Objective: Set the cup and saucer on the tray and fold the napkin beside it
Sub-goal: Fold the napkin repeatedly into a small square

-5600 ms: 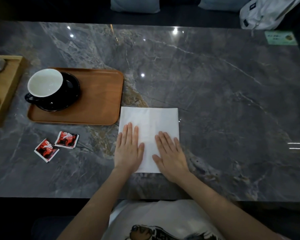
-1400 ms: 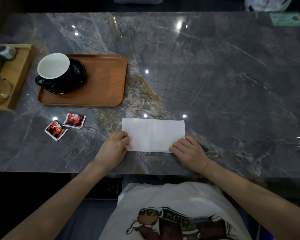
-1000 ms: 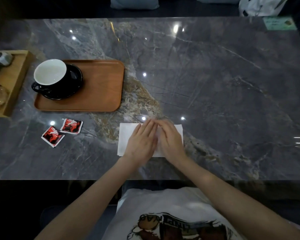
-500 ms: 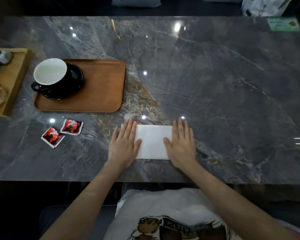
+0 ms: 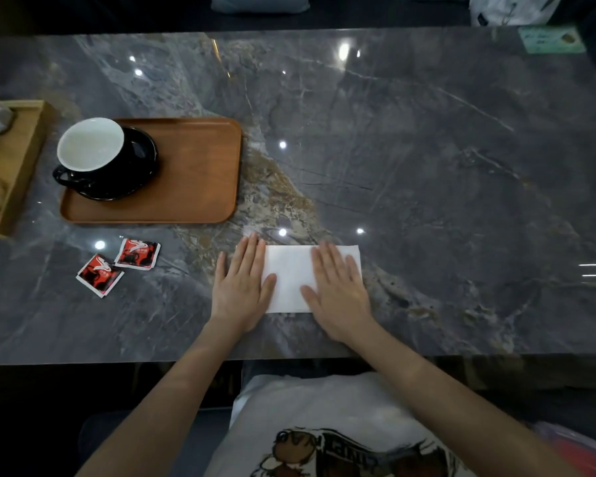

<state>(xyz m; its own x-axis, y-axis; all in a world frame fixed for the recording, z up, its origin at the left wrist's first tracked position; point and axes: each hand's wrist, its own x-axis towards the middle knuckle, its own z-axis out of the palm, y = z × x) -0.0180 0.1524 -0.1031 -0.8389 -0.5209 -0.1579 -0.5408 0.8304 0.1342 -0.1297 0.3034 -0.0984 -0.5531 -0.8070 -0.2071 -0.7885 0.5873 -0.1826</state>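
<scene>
A white napkin (image 5: pixel 289 277), folded into a wide strip, lies flat near the table's front edge. My left hand (image 5: pixel 243 287) rests palm down on its left end and my right hand (image 5: pixel 338 290) on its right end, fingers spread. At the back left a brown wooden tray (image 5: pixel 193 173) holds a black saucer (image 5: pixel 141 160) with a black cup (image 5: pixel 90 149), white inside, standing on it at the tray's left side.
Two red sachets (image 5: pixel 117 266) lie on the grey marble table (image 5: pixel 427 166) in front of the tray. A light wooden box (image 5: pixel 14 160) with small items stands at the far left. A green card (image 5: pixel 551 39) lies at the back right corner.
The napkin went from a tall sheet to a wide half-height strip. In the last second my hands slid apart from its middle to its two ends, pressing it flat.
</scene>
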